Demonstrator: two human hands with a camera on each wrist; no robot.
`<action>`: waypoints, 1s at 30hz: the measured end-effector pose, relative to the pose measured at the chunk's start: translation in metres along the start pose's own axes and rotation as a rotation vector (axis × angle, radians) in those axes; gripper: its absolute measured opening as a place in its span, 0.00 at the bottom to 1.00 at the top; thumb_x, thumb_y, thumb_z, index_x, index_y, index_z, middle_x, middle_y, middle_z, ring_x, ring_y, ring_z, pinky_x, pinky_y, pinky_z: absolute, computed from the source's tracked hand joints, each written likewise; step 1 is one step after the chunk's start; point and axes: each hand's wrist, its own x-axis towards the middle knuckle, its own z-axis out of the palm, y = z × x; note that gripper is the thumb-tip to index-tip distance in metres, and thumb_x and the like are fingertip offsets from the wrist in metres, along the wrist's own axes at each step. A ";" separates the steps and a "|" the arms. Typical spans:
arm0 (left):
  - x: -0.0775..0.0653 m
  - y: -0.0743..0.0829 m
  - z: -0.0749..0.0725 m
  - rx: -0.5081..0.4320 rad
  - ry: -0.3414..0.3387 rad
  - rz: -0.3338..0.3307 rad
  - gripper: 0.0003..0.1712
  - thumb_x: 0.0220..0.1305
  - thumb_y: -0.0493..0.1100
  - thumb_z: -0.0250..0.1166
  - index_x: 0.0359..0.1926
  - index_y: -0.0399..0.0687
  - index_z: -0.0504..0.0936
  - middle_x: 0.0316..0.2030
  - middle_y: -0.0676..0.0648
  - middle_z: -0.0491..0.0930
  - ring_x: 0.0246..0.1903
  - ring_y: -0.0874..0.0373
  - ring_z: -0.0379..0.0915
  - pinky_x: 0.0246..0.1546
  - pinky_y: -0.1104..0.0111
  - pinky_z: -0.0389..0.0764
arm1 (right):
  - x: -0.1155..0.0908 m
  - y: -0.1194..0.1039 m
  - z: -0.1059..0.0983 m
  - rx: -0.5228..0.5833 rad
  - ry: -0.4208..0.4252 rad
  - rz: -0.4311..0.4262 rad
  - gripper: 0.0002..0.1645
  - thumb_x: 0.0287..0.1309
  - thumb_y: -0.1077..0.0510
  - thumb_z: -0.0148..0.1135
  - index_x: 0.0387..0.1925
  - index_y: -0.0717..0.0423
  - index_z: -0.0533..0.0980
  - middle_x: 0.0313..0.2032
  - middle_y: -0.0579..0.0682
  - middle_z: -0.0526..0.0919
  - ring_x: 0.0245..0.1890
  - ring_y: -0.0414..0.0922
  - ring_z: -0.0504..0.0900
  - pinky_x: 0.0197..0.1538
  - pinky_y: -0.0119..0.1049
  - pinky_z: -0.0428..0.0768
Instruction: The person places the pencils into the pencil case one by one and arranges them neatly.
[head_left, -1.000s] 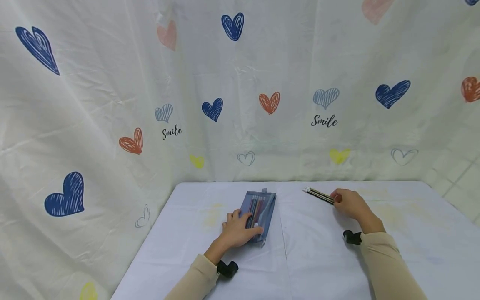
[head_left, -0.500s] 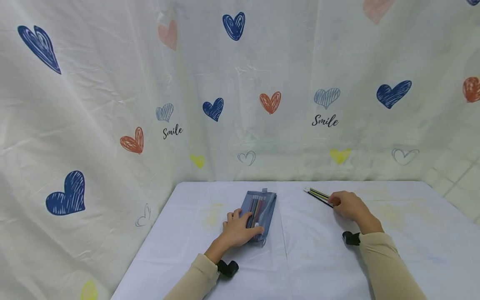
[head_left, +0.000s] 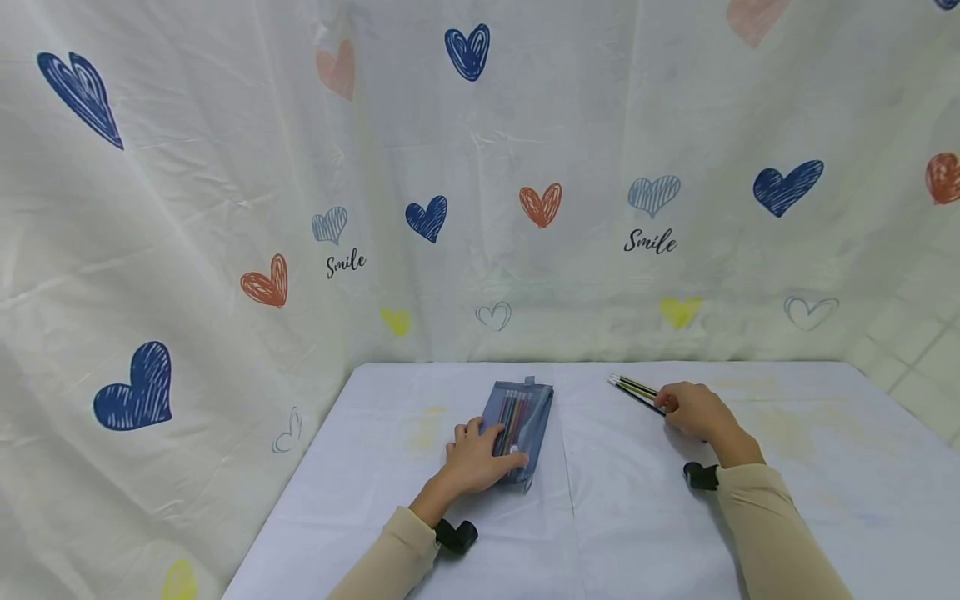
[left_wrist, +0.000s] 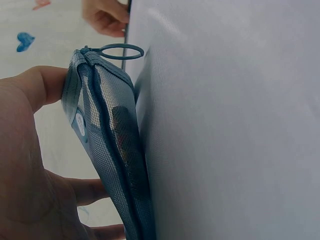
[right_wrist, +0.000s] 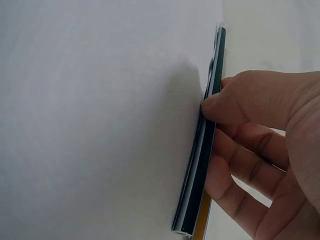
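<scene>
A blue mesh pencil pouch (head_left: 537, 425) lies on the white-covered table, with several pencils (head_left: 513, 408) showing through it. My left hand (head_left: 474, 460) rests spread over its near left part. In the left wrist view, the thumb touches the pouch near its zipper end (left_wrist: 87, 70), where a ring pull (left_wrist: 122, 51) sticks out. To the right, my right hand (head_left: 697, 412) pinches a bunch of striped pencils (head_left: 634, 388) by one end, low over the cloth. From the right wrist, dark pencils (right_wrist: 200, 165) lie between thumb and fingers, with a yellow one (right_wrist: 201, 215) behind.
Behind the table (head_left: 622, 517) hangs a pale curtain (head_left: 585, 275) printed with hearts and "Smile". Black wrist cameras sit under both cuffs, the left one (head_left: 456, 537) and the right one (head_left: 701, 476) close over the cloth.
The pencils at my right hand have fanned apart a little, a dark one lying separate from the rest. That hand has shifted slightly; my left hand and the pouch stay put.
</scene>
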 end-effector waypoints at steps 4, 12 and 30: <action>0.000 0.000 0.001 0.003 0.004 -0.003 0.48 0.60 0.73 0.60 0.73 0.51 0.71 0.75 0.35 0.58 0.68 0.39 0.55 0.56 0.43 0.62 | 0.002 0.001 0.000 -0.007 -0.006 0.006 0.15 0.51 0.68 0.65 0.42 0.57 0.82 0.37 0.56 0.83 0.34 0.50 0.77 0.36 0.45 0.75; -0.002 0.003 -0.004 -0.005 -0.005 0.001 0.48 0.60 0.73 0.62 0.72 0.50 0.71 0.74 0.35 0.59 0.68 0.39 0.56 0.56 0.42 0.63 | 0.007 0.004 0.003 -0.004 -0.022 -0.006 0.15 0.52 0.66 0.66 0.43 0.57 0.82 0.36 0.54 0.83 0.34 0.49 0.77 0.36 0.43 0.74; -0.001 0.002 -0.003 -0.004 -0.006 0.000 0.48 0.60 0.73 0.61 0.73 0.52 0.71 0.74 0.35 0.59 0.67 0.39 0.56 0.55 0.43 0.63 | 0.006 0.000 0.004 0.119 0.006 -0.044 0.18 0.50 0.64 0.67 0.45 0.62 0.80 0.33 0.53 0.82 0.31 0.47 0.78 0.32 0.38 0.74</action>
